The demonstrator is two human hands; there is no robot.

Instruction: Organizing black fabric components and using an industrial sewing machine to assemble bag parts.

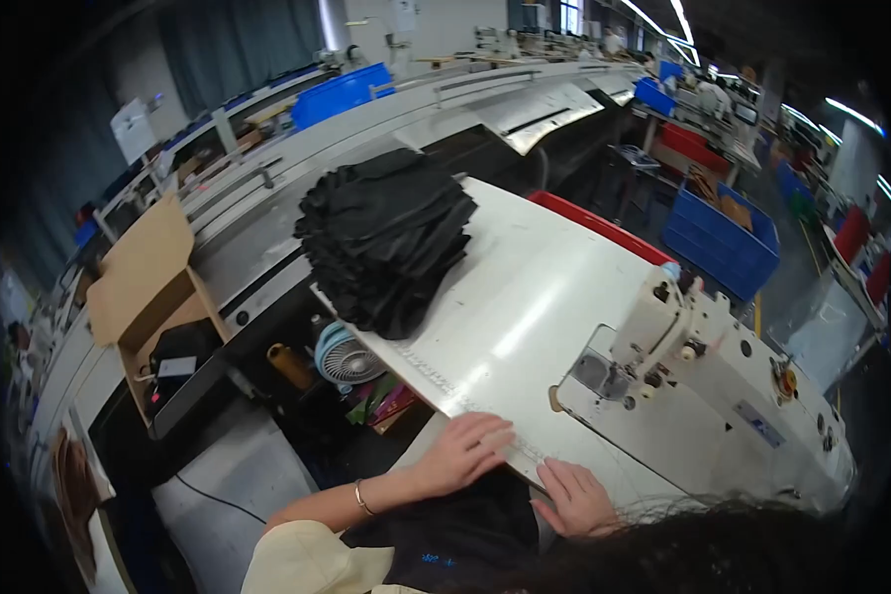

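My left hand (468,451) rests at the near edge of the white sewing table (525,287), fingers loosely bent and slightly apart, nothing visible in them. Close by on the right, my right hand (576,498) lies on the same edge with its fingers stretched out. Black cloth (485,525) with a small blue mark is below both hands; whether it is worn or loose I cannot tell. To the right of my hands stands a white sewing machine (703,386). A tall stack of black fabric pieces (386,238) sits at the table's far left corner.
Left of the table are an open cardboard box (153,327) and a light-blue fan (349,356). Behind the table runs a long metal-topped bench (416,129) carrying a blue bin (342,96). A red tray (604,228) and a blue crate (723,243) stand beyond the machine.
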